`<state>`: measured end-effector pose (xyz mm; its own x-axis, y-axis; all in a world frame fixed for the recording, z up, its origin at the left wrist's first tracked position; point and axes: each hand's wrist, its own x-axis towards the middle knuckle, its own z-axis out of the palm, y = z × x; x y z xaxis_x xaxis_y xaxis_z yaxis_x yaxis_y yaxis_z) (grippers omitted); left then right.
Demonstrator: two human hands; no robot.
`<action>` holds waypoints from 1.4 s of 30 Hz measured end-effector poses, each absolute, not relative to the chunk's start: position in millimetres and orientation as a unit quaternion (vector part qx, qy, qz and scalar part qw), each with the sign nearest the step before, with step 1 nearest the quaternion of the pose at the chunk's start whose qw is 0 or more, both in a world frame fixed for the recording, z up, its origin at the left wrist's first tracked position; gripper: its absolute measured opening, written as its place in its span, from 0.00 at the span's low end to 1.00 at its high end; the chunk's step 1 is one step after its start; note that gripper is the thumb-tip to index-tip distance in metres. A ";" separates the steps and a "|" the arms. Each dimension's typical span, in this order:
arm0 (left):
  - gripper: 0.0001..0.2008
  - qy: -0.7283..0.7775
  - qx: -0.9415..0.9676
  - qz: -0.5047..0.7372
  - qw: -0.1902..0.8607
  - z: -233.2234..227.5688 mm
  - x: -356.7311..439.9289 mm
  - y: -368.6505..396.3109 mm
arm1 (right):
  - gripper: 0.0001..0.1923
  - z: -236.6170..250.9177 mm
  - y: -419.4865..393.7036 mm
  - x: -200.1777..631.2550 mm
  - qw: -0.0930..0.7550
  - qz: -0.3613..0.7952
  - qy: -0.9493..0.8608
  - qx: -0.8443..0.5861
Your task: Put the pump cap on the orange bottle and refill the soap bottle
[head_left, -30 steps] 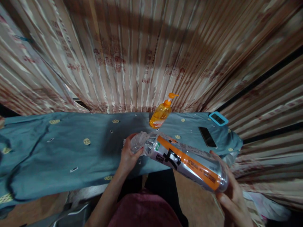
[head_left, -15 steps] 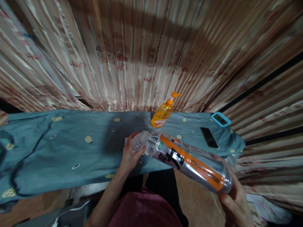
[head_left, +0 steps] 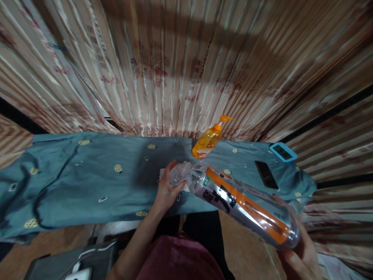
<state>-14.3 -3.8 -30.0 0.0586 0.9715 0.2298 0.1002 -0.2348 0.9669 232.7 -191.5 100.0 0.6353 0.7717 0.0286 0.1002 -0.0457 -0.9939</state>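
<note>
My right hand (head_left: 301, 249) grips the base end of a large clear plastic bottle (head_left: 244, 206) with an orange and silver label. The bottle lies tilted, nearly level, its neck end pointing left. My left hand (head_left: 168, 190) is closed around a clear, ridged cup-like vessel (head_left: 180, 174). The bottle's neck end meets or overlaps this vessel; whether liquid passes between them I cannot tell. Under the vessel a piece of white tissue (head_left: 186, 188) shows in part. Just beyond stands an orange pump bottle (head_left: 207, 142) holding yellow liquid.
A green patterned cloth (head_left: 96, 175) covers the long table. On its right part lie a dark phone (head_left: 266, 175) and a blue-framed device (head_left: 283, 152). A pleated curtain (head_left: 175, 77) hangs behind. Lower left, a white charger (head_left: 78, 274) with a cable rests on a dark surface.
The view has shifted slightly, so everything sits further right in the picture. Both hands keep their holds, and the bottle stays tilted against the vessel.
</note>
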 end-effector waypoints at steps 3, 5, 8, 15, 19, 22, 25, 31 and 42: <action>0.39 0.452 0.590 0.513 0.430 -30.4 -14.2 -3.9 | 0.57 100.1 -191.0 233.0 0.610 0.283 -0.322 -0.666; 0.38 0.449 0.592 0.514 0.430 -30.9 -14.1 -3.8 | 0.60 98.1 -191.2 235.6 0.602 0.291 -0.322 -0.670; 0.38 0.443 0.596 0.516 0.426 -32.1 -13.7 -3.8 | 0.62 96.0 -191.8 238.9 0.584 0.286 -0.331 -0.684; 0.39 0.440 0.591 0.515 0.438 -33.4 -13.0 -5.4 | 0.44 92.9 -196.3 244.1 0.579 0.277 -0.377 -0.668; 0.38 0.438 0.588 0.514 0.445 -31.9 -12.1 -6.3 | 0.39 87.1 -197.4 249.0 0.593 0.272 -0.382 -0.654; 0.37 0.436 0.586 0.514 0.450 -30.2 -11.4 -6.8 | 0.40 82.0 -196.4 254.3 0.589 0.268 -0.384 -0.659; 0.37 0.434 0.582 0.518 0.452 -28.7 -10.9 -7.2 | 0.39 78.0 -194.9 262.3 0.576 0.263 -0.410 -0.657; 0.36 0.438 0.583 0.519 0.446 -28.0 -10.7 -7.1 | 0.39 77.1 -193.5 271.3 0.556 0.255 -0.457 -0.646; 0.35 0.438 0.588 0.516 0.442 -26.7 -11.6 -6.7 | 0.40 80.0 -193.8 267.5 0.554 0.261 -0.446 -0.653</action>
